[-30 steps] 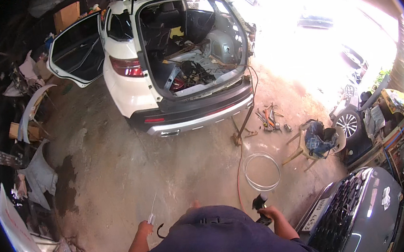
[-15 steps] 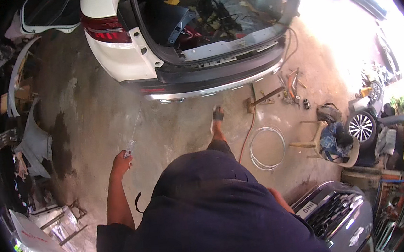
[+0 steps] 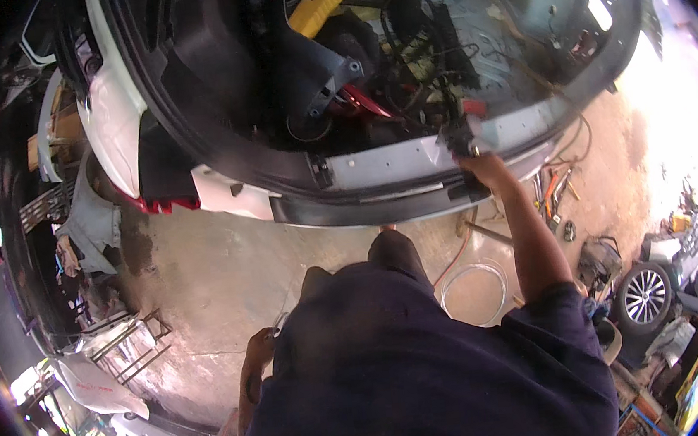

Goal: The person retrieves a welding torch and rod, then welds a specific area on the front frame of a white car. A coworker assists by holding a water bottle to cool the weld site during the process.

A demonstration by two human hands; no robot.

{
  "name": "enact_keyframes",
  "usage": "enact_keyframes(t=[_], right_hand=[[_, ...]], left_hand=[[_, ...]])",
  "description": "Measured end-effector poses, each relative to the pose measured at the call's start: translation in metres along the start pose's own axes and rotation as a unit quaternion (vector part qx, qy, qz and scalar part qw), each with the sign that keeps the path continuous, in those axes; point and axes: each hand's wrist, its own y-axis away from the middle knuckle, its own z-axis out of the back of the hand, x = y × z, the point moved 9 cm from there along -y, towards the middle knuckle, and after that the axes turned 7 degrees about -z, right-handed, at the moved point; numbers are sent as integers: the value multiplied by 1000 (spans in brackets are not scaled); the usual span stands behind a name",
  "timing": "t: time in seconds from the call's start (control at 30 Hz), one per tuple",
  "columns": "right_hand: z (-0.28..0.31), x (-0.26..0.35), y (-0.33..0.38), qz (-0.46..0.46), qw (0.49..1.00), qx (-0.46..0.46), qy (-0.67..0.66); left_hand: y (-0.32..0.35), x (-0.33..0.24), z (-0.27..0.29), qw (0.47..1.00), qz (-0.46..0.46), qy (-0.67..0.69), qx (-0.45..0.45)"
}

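Item: dark hand tool (image 3: pixel 456 135), compact and rigid-looking, probably fairly weighty for its size; located at the rear sill of the open car boot (image 3: pixel 411 163), held up in the right hand (image 3: pixel 477 165) with fingers clamped round its grip, the sensible place to hold it. Left hand (image 3: pixel 259 352): low beside the hip, fingers closed on a thin metal piece (image 3: pixel 279 324), likely light and stiff.

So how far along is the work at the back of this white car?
Done: the tailgate is open and the boot is stripped to bare metal, with loose wires and parts inside. In hand: the right hand holds a dark tool at the rear sill; the left hand hangs low, gripping a thin object I cannot identify. Left: the boot is unassembled, and hand tools lie on the floor.
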Motion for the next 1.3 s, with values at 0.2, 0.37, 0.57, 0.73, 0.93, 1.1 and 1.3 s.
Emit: enact_keyframes(t=[0.2,0.37,0.57,0.73,0.93,1.1,1.3], right_hand=[[5,124,-185,56,971,-94,214],[-30,144,-228,9,970,-75,232],[-77,135,-232,128,933,-147,302],[-63,132,-183,120,974,-134,138],[-71,54,-80,173,978,-117,-4],[-134,-62,26,90,982,12,-166],[-146,-45,255,185,967,133,-114]], left_hand=[[41,-154,56,996,48,-4,-74],[66,-177,51,972,-89,-216,-18],[94,-149,26,993,88,-78,-10],[75,-169,40,994,28,-100,-31],[-6,-248,61,959,-209,-194,3],[-41,-355,42,961,-262,-85,38],[-47,-419,-60,898,-382,-91,199]])
